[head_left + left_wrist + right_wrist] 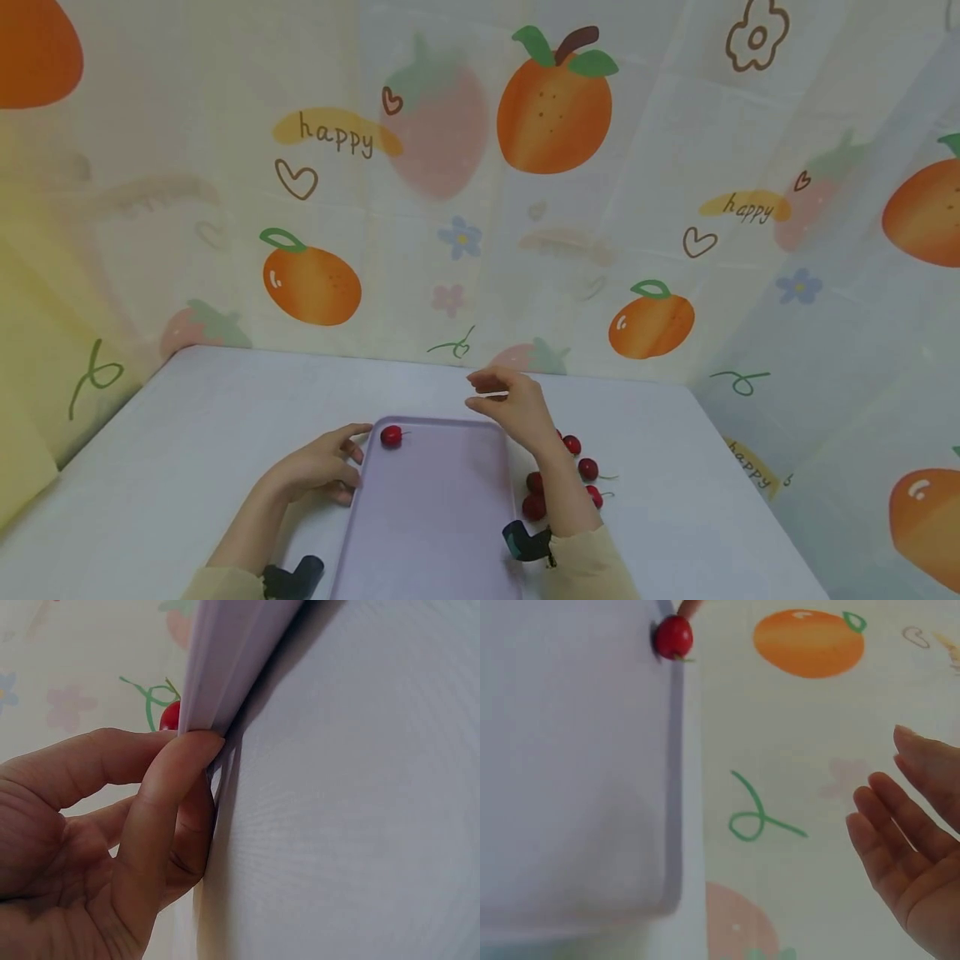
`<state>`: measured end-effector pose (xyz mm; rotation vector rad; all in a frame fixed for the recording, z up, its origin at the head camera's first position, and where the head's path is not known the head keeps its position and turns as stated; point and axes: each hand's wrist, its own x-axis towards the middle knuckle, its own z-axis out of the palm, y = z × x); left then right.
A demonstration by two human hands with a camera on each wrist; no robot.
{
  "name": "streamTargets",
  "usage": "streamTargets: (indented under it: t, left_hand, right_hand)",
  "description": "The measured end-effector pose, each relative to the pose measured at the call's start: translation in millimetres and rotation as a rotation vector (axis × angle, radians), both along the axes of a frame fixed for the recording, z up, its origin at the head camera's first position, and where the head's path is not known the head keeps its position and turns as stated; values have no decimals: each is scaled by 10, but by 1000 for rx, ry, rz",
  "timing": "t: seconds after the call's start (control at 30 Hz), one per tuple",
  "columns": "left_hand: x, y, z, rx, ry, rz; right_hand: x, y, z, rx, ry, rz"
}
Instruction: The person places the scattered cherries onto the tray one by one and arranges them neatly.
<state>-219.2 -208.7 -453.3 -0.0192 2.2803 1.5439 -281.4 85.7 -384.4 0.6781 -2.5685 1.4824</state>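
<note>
A pale purple tray [435, 517] lies on the white table [187, 433] in front of me. A single red cherry [391, 436] sits in its far left corner, also seen in the right wrist view [673, 637]. My left hand [351, 457] is at the tray's left edge, and the left wrist view shows its curled fingers [161, 802] gripping the rim [225, 667], with the cherry [171, 716] just beyond. My right hand [480, 392] hovers over the tray's far right corner. Its fingers [889, 825] are loosely extended and hold nothing.
Several more red cherries [581, 467] with stems lie on the table right of the tray, partly behind my right forearm. Fruit-printed sheets [555, 108] wall in the table at the back and on both sides. Black wrist mounts [528, 542] sit on both forearms.
</note>
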Motion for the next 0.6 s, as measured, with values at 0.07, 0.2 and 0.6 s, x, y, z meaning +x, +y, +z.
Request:
streamTargets:
  t: [0.07, 0.2, 0.6]
  left_hand:
    - [-4, 2, -1, 3, -2, -1]
    - [-9, 15, -7, 8, -5, 8]
    - [-5, 1, -22, 23, 7, -14]
  right_hand:
    - [24, 104, 30, 3, 4, -15]
    - [73, 323, 60, 22, 3, -53]
    - [120, 1082, -15, 67, -46, -132]
